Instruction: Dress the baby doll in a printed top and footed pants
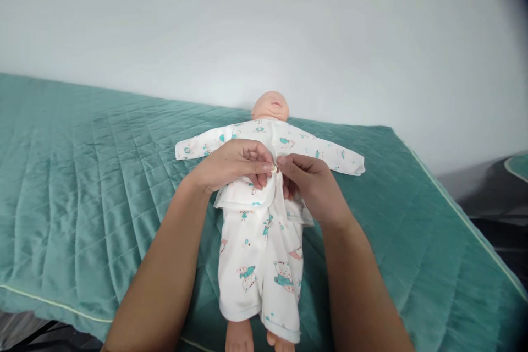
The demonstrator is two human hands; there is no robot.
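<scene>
A baby doll (pixel 271 105) lies on its back, dressed in a white printed shirt (pixel 247 193) and matching white trousers (pixel 259 264). Its sleeves stretch out to both sides, and its bare feet show below the trouser legs. Over the doll's belly, my left hand (pixel 243 162) pinches one front edge of the shirt, with a small pale fastening at the thumb tip. Close against it, my right hand (pixel 311 181) pinches the other front edge between thumb and finger. Below my hands the shirt's front hangs apart. My lower right fingers are partly hidden behind the cloth.
A green quilted cover (pixel 103 187) with pale piping spreads under the doll. Behind it rises a plain white wall (pixel 264 22). The cover's right edge slants down toward the front, with dark objects beyond it. Part of another green surface (pixel 520 165) shows at far right.
</scene>
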